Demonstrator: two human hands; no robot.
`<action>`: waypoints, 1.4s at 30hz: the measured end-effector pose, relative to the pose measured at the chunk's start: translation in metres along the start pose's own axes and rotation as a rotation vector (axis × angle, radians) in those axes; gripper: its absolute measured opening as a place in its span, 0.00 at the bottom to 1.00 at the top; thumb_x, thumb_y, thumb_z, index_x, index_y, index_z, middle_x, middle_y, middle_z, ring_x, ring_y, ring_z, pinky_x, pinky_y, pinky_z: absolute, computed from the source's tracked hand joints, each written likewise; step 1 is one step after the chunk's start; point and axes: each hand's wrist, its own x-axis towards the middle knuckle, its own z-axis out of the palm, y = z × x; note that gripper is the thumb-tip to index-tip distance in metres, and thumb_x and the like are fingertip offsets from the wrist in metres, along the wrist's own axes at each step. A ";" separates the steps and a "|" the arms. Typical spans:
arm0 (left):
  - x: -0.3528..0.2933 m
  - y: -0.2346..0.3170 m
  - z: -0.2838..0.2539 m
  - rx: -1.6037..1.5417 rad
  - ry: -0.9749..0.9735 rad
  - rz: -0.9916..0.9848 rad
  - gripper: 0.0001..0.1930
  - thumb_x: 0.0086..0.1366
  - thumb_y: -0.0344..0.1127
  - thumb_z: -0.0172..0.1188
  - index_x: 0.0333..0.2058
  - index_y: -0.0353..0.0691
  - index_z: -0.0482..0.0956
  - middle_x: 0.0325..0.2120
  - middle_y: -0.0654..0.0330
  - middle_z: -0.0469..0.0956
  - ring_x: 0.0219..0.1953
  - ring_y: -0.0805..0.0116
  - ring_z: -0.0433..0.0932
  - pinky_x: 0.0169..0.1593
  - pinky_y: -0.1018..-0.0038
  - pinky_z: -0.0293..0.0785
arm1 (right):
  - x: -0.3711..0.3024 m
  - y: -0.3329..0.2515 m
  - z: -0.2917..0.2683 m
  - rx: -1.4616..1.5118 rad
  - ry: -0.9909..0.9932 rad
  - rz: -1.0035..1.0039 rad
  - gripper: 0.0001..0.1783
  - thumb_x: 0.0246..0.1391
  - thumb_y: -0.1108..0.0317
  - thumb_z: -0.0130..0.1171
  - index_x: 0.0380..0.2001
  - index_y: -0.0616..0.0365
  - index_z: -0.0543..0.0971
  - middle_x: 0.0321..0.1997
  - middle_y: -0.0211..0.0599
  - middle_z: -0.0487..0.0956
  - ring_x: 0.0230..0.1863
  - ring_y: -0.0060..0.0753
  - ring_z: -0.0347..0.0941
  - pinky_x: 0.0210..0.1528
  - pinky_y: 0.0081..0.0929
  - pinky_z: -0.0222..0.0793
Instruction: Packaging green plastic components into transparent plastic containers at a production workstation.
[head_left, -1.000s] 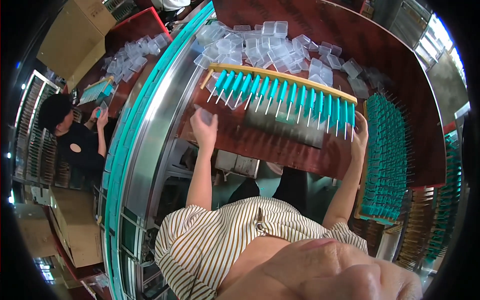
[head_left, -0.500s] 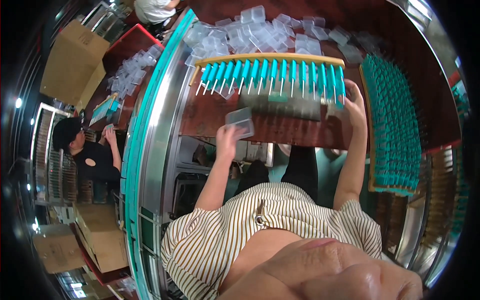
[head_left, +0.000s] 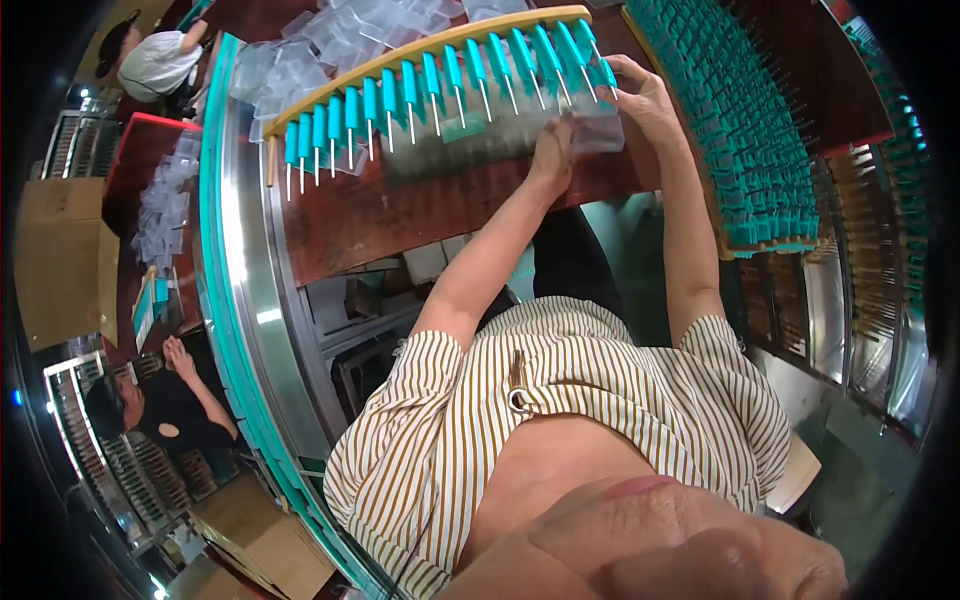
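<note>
Far L: co-worker in dark top (head_left: 185, 400), then teal belt (head_left: 211, 215) running along the L side of the tabletop (head_left: 335, 230). Next, a wooden rack (head_left: 415, 60) slants up L to R, carrying a row of teal pcs (head_left: 432, 78) w/ thin metal pins pointing down; pile of clear boxes (head_left: 385, 28) lies behind it.

R of centre: left grip (head_left: 553, 155) is closed on one clear box (head_left: 602, 135), held by its L side under the rack's R end. Box is prob. light, thin-walled, stiff but brittle; smooth faces may slip. Best held at opposite edges w/ light pressure; squeezing mid-wall could flex or crack it.

Just beyond: right grip (head_left: 648, 103) has fingertips at the end teal pc (head_left: 608, 74), apparently pinching it, but can't tell for sure. Pc looks light too; take it by the teal body, as the pin is slim & prob. pokes or bends. Clear box sits just below this pc; can't tell if they touch.

Far R: big block of teal pcs (head_left: 735, 125), pins outward, beside the right grip. Pins there could snag a sleeve or knuckles.
</note>
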 end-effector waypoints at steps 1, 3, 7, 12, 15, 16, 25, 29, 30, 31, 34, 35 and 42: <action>0.001 0.000 0.006 -0.100 -0.007 -0.038 0.17 0.67 0.44 0.41 0.43 0.36 0.67 0.38 0.56 0.73 0.39 0.68 0.74 0.39 0.72 0.74 | -0.010 -0.001 0.002 -0.038 0.062 -0.032 0.21 0.42 0.68 0.60 0.42 0.63 0.73 0.44 0.34 0.73 0.48 0.24 0.65 0.53 0.23 0.57; -0.001 0.005 0.011 -0.296 -0.005 -0.100 0.21 0.67 0.49 0.40 0.43 0.36 0.67 0.38 0.56 0.73 0.37 0.68 0.75 0.38 0.71 0.74 | -0.029 -0.004 0.010 -0.106 0.170 -0.105 0.20 0.43 0.68 0.60 0.41 0.63 0.74 0.44 0.33 0.73 0.51 0.27 0.64 0.56 0.25 0.55; -0.018 0.019 0.013 -0.333 -0.091 -0.092 0.24 0.66 0.53 0.38 0.45 0.36 0.65 0.39 0.55 0.73 0.38 0.66 0.75 0.39 0.70 0.75 | -0.057 0.001 0.027 -0.071 0.202 -0.205 0.20 0.44 0.68 0.58 0.43 0.61 0.73 0.48 0.34 0.71 0.56 0.32 0.59 0.58 0.29 0.51; -0.031 0.021 0.014 -0.182 -0.091 0.051 0.24 0.67 0.51 0.36 0.48 0.36 0.65 0.43 0.56 0.71 0.41 0.66 0.75 0.40 0.70 0.75 | -0.069 0.003 0.038 -0.224 0.162 -0.265 0.20 0.46 0.67 0.57 0.44 0.61 0.71 0.54 0.36 0.66 0.60 0.35 0.54 0.61 0.31 0.48; -0.025 0.016 0.003 -0.032 -0.020 0.096 0.23 0.67 0.50 0.38 0.48 0.36 0.65 0.41 0.56 0.72 0.40 0.66 0.75 0.39 0.72 0.75 | -0.065 0.015 0.042 -0.390 0.134 -0.225 0.24 0.47 0.66 0.57 0.48 0.59 0.69 0.58 0.35 0.62 0.58 0.38 0.59 0.60 0.31 0.50; -0.026 0.013 -0.001 -0.033 -0.017 0.099 0.23 0.67 0.50 0.38 0.48 0.36 0.65 0.41 0.56 0.72 0.40 0.66 0.75 0.39 0.72 0.75 | -0.064 0.021 0.042 -0.389 0.130 -0.227 0.24 0.47 0.66 0.57 0.48 0.59 0.69 0.58 0.35 0.62 0.58 0.38 0.59 0.60 0.31 0.50; -0.022 0.012 -0.027 -0.093 0.120 -0.070 0.15 0.64 0.43 0.47 0.40 0.36 0.70 0.37 0.58 0.74 0.39 0.68 0.75 0.42 0.71 0.73 | 0.022 0.042 0.013 0.379 0.253 -0.091 0.23 0.54 0.70 0.50 0.53 0.66 0.64 0.51 0.39 0.69 0.50 0.28 0.67 0.52 0.24 0.64; -0.037 0.019 -0.023 -0.158 0.204 -0.131 0.14 0.63 0.40 0.50 0.41 0.36 0.70 0.37 0.58 0.74 0.40 0.68 0.75 0.44 0.69 0.72 | 0.046 0.047 0.015 0.659 0.224 -0.038 0.19 0.55 0.72 0.49 0.50 0.66 0.66 0.47 0.37 0.72 0.45 0.25 0.70 0.46 0.21 0.68; -0.041 0.025 -0.022 -0.164 0.228 -0.125 0.14 0.63 0.40 0.50 0.41 0.36 0.70 0.37 0.58 0.75 0.40 0.68 0.75 0.44 0.69 0.73 | 0.052 0.047 0.018 0.670 0.254 0.015 0.18 0.55 0.72 0.49 0.49 0.66 0.67 0.46 0.37 0.72 0.45 0.25 0.70 0.45 0.20 0.68; -0.042 0.022 -0.026 -0.190 0.242 -0.135 0.14 0.63 0.40 0.50 0.41 0.36 0.70 0.37 0.58 0.75 0.40 0.67 0.75 0.44 0.69 0.73 | 0.053 0.051 0.020 0.644 0.260 -0.010 0.18 0.55 0.72 0.49 0.49 0.66 0.67 0.45 0.36 0.73 0.44 0.25 0.71 0.45 0.20 0.68; -0.040 0.014 -0.034 -0.159 0.226 -0.139 0.16 0.64 0.42 0.48 0.43 0.36 0.70 0.40 0.56 0.74 0.42 0.65 0.75 0.46 0.68 0.72 | 0.045 0.053 0.019 0.609 0.226 -0.053 0.18 0.54 0.71 0.50 0.48 0.65 0.68 0.43 0.35 0.73 0.42 0.24 0.71 0.43 0.20 0.68; -0.040 0.010 -0.037 -0.190 0.185 -0.150 0.16 0.64 0.42 0.48 0.43 0.35 0.70 0.41 0.55 0.74 0.43 0.64 0.75 0.47 0.67 0.72 | 0.042 0.047 0.020 0.614 0.204 -0.076 0.18 0.54 0.71 0.50 0.48 0.65 0.68 0.43 0.35 0.73 0.42 0.24 0.71 0.43 0.20 0.68; -0.038 0.011 -0.039 -0.278 0.073 -0.160 0.17 0.65 0.41 0.46 0.44 0.32 0.68 0.41 0.54 0.74 0.43 0.62 0.74 0.48 0.65 0.71 | 0.043 0.044 0.019 0.743 0.103 -0.041 0.18 0.53 0.72 0.51 0.47 0.65 0.66 0.42 0.35 0.72 0.42 0.22 0.70 0.42 0.20 0.68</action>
